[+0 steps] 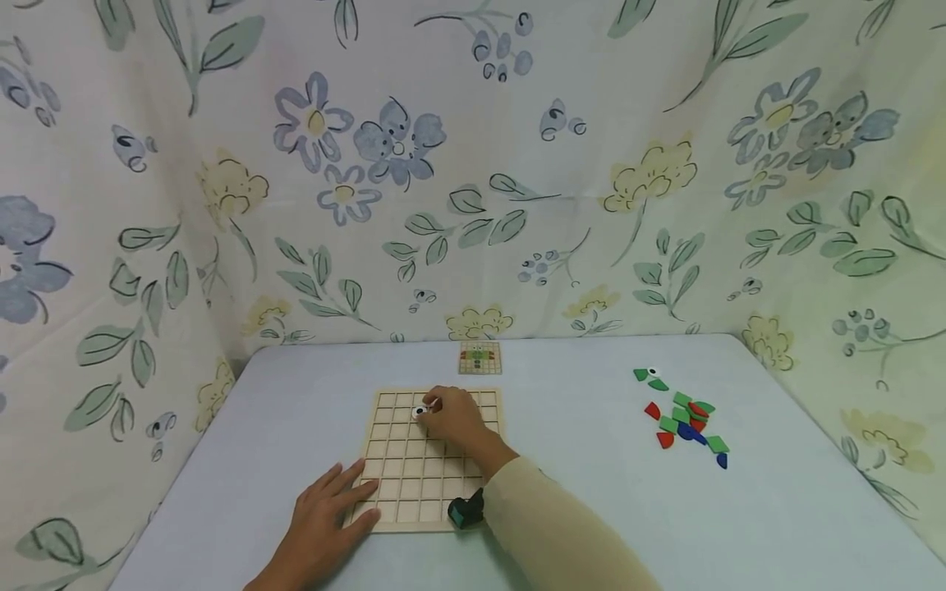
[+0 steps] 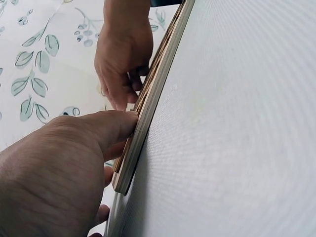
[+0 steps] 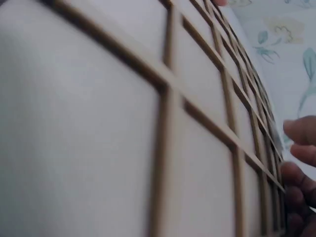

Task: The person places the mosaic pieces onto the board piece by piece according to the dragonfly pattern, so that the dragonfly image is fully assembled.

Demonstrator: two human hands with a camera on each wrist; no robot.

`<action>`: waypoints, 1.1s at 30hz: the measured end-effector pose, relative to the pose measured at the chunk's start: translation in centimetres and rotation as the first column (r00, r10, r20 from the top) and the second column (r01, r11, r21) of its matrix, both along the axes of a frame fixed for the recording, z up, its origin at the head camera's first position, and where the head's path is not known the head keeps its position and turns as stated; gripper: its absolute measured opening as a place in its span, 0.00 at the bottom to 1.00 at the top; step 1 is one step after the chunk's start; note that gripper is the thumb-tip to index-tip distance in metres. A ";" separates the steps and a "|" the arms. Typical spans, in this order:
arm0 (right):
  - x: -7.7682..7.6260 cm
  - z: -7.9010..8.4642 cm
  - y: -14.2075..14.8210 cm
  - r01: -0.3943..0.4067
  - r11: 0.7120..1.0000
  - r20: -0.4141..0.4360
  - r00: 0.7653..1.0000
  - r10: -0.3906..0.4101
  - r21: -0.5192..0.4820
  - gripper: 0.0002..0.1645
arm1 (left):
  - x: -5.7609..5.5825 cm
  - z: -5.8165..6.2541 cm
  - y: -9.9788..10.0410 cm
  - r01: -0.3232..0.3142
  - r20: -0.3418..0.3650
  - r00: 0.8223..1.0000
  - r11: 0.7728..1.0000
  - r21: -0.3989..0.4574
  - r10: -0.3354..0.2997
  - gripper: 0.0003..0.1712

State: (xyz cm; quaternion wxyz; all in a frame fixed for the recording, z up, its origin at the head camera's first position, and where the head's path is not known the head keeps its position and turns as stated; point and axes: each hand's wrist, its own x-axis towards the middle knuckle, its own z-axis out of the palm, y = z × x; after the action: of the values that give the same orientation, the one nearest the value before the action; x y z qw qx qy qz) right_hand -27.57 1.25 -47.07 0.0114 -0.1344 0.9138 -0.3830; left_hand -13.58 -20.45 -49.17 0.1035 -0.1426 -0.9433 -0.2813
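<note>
The right hand (image 1: 456, 419) is holding its fingertips narrow; just left of them, a round white eye piece (image 1: 419, 412) with a black dot is showing above the pale wooden board (image 1: 410, 490), whose thin raised strips are forming square cells. The left hand (image 1: 325, 517), fingers spread, is resting on the board's left edge. Well right of the right hand, flat red, green and blue pieces (image 1: 681, 416) are lying scattered; beyond it, a gridded card (image 1: 479, 359). A cream sleeve (image 1: 562, 509) is covering the board's near right corner. Whether the fingertips are pinching the eye piece cannot be told.
</note>
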 end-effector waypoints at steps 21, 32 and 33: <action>0.3 0.9 1.5 -0.071 0.996 0.017 0.997 0.070 0.049 0.05 | 0.0 -0.1 -0.1 0.010 -0.006 1.000 1.000 0.020 -0.010 0.24; 1.1 5.9 6.0 -0.148 0.983 -0.161 0.979 0.129 -0.113 0.11 | 0.1 0.0 0.0 0.006 -0.007 1.000 1.000 0.019 -0.006 0.23; 1.4 6.5 6.6 -0.148 0.982 -0.186 0.975 0.124 -0.120 0.11 | 0.1 0.0 0.0 0.005 -0.005 1.000 1.000 0.018 -0.005 0.23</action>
State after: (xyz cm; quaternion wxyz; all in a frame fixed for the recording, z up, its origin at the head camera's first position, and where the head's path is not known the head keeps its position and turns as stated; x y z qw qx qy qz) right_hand -26.20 7.81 -40.59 -0.0531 -0.2309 0.8722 -0.4280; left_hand -13.46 -20.48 -49.20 0.1064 -0.1447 -0.9401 -0.2896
